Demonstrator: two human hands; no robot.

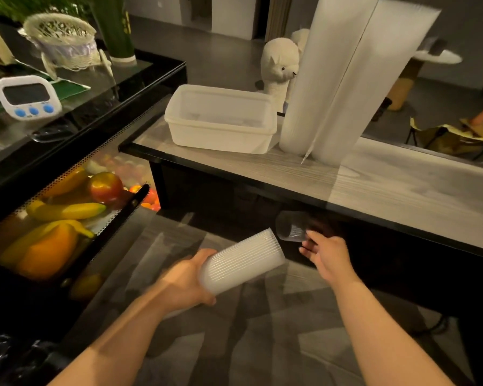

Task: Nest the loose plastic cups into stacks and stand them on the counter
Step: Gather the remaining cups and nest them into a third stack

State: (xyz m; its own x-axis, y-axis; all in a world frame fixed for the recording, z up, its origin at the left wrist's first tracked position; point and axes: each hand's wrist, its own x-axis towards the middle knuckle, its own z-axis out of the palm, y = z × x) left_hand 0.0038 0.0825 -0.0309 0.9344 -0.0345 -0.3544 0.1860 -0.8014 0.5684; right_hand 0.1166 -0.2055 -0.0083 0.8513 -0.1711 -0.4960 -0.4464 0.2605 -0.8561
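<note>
**Short stack in the left hand, one clear cup at the right**

Bare forearms reach in from the bottom edge, over a grey patterned floor. Left hand grips a short stack of nested white ribbed cups near its base, fingers curled round it; the stack lies tilted, its open end pointing up and right. Just beyond that open end, a single clear cup lies on its side in the air below the counter's edge, blurred. Right hand is beside it, fingertips at the cup's rim; whether the fingers pinch the cup or only touch it I cannot tell.

Far left, a black shelf carries a white timer with blue buttons and a woven basket. Below it, a mesh-sided bin holds bananas, an orange pepper and a red apple. On the pale wood-grain counter sits a white plastic tub, and just right of it stand two tall stacks of nested cups, touching each other, leaning slightly. A plush alpaca stands behind the tub.
</note>
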